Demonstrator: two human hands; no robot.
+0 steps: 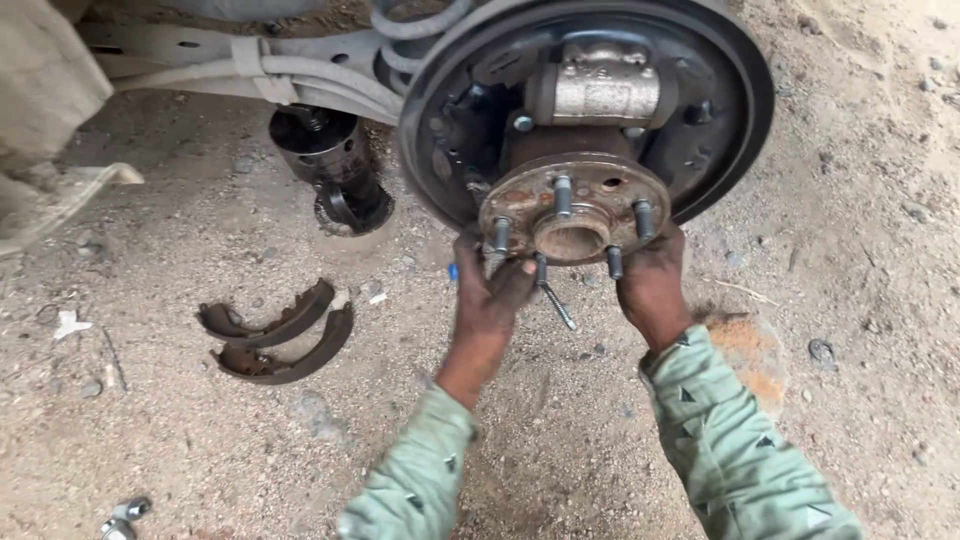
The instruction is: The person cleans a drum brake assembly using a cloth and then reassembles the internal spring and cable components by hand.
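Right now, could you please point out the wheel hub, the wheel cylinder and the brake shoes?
wheel hub (573,238): head view, rusty centre bore.
wheel cylinder (603,92): head view, middle of body.
brake shoes (278,343): head view, on the pair.

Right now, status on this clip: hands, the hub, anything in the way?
Both hands up under the wheel hub: left hand on a small spring, right hand at the lower rim. Two brake shoes off, lying apart in the dirt.

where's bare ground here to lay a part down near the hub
Bare dirt lies between the two brake shoes and the left hand, and right of the right hand past the orange stone. Under the wheel hub it is crowded with both hands.
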